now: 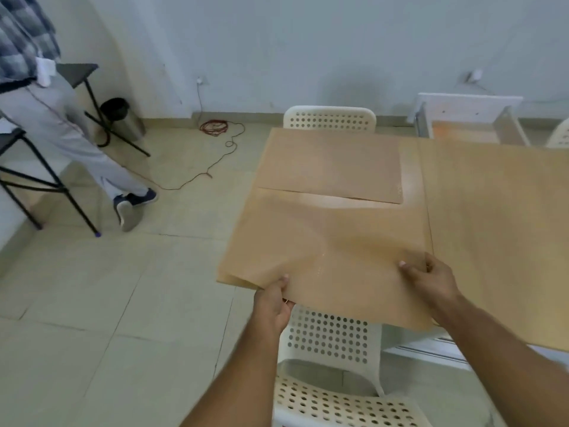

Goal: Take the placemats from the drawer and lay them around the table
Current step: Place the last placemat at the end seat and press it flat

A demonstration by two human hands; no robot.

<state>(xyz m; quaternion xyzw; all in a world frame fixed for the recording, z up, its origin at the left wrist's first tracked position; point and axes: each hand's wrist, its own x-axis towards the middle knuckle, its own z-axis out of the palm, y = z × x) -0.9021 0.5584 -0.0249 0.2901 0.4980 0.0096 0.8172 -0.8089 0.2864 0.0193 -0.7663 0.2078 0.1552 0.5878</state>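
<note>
Evidently mid-placement: left hand and right hand pinch the held placemat by its near edge, fingers closed on it. This keeps it flat over the near-left place on the worktop, above the near chair and opposite the laid placemat.

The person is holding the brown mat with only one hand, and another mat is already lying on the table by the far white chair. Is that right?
Not quite. Two hands hold it: the left hand and the right hand both pinch the near edge of the placemat, as the head view shows. The other placemat does already lie on the table by the far chair.
</note>
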